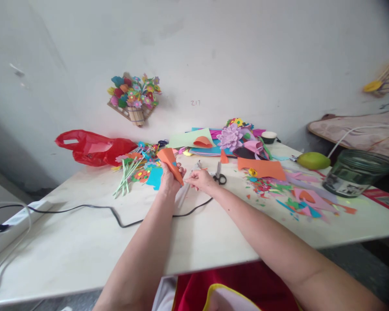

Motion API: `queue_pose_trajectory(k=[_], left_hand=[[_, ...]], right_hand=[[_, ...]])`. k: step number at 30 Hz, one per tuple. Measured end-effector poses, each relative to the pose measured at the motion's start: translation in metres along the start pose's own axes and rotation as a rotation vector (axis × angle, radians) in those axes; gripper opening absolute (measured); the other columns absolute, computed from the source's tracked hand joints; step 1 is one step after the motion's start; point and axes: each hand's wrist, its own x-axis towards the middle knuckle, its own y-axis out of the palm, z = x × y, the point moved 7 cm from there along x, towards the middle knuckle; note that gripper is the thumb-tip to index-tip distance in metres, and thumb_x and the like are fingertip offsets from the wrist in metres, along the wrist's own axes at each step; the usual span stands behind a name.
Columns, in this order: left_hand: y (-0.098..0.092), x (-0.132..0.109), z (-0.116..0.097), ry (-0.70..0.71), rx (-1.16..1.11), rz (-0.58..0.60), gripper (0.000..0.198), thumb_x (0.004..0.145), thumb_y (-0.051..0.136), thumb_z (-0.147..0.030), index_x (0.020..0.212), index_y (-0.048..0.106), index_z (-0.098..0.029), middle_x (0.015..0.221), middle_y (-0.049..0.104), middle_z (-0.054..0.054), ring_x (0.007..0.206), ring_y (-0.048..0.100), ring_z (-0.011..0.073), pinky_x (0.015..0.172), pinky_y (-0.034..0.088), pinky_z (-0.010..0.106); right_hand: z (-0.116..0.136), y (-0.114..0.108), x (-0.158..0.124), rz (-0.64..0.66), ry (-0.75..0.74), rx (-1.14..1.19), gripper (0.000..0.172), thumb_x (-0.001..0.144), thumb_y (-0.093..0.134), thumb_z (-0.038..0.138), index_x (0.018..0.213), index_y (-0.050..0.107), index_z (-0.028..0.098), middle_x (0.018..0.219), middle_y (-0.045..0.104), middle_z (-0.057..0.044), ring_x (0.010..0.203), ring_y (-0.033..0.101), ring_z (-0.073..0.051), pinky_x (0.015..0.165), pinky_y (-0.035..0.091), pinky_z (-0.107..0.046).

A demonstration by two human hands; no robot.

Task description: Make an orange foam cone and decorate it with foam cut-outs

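Note:
My left hand is closed around an orange foam sheet rolled into a cone shape, its narrow end pointing down to the right. Close to that narrow end, my right hand has its fingers pinched together; whatever is between them is too small to make out. A pale, translucent stick lies on the table beneath the hands. Just beyond my right hand are scissors with dark handles and what looks like a glue gun, partly hidden. A blue foam piece lies left of my left hand.
Foam flowers, green stems and a red plastic bag lie left. Foam sheets are stacked at the back. An orange sheet, scraps and a glass jar are right. A black cord crosses the table.

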Motion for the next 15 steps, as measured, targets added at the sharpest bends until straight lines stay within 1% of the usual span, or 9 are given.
queue_pose_trajectory(k=[3,6,11,15], left_hand=[[0.003,0.000,0.001,0.014,-0.006,0.015,0.054,0.079,0.031,-0.068,0.080,0.052,-0.018,0.063,0.050,-0.001,0.046,0.045,0.0065,0.059,0.050,0.022],[0.009,-0.002,0.001,0.035,0.017,0.046,0.055,0.079,0.029,-0.068,0.082,0.052,-0.018,0.064,0.050,-0.001,0.047,0.046,0.0070,0.057,0.050,0.023],[0.016,-0.007,0.003,0.040,0.080,0.097,0.054,0.078,0.033,-0.069,0.080,0.052,-0.018,0.064,0.052,0.000,0.047,0.045,0.0075,0.055,0.048,0.024],[0.018,-0.008,0.003,0.047,0.110,0.136,0.059,0.074,0.032,-0.074,0.084,0.053,-0.019,0.063,0.052,-0.001,0.050,0.049,0.0089,0.057,0.048,0.025]], right_hand=[[-0.003,0.004,0.001,0.028,-0.030,-0.090,0.035,0.065,0.069,0.047,0.057,0.052,0.017,0.051,0.055,0.004,0.037,0.041,-0.006,0.040,0.033,-0.021],[-0.010,0.009,0.004,0.078,-0.068,-0.188,0.036,0.068,0.066,0.051,0.060,0.058,0.016,0.056,0.059,0.002,0.041,0.043,-0.006,0.043,0.033,-0.020],[-0.016,0.012,0.009,0.099,-0.111,-0.253,0.036,0.074,0.060,0.049,0.061,0.062,0.015,0.055,0.060,0.001,0.043,0.045,-0.006,0.046,0.033,-0.020],[-0.012,0.011,0.009,0.093,-0.131,-0.246,0.034,0.077,0.059,0.044,0.060,0.062,0.015,0.052,0.058,0.001,0.041,0.044,-0.006,0.046,0.034,-0.020]])
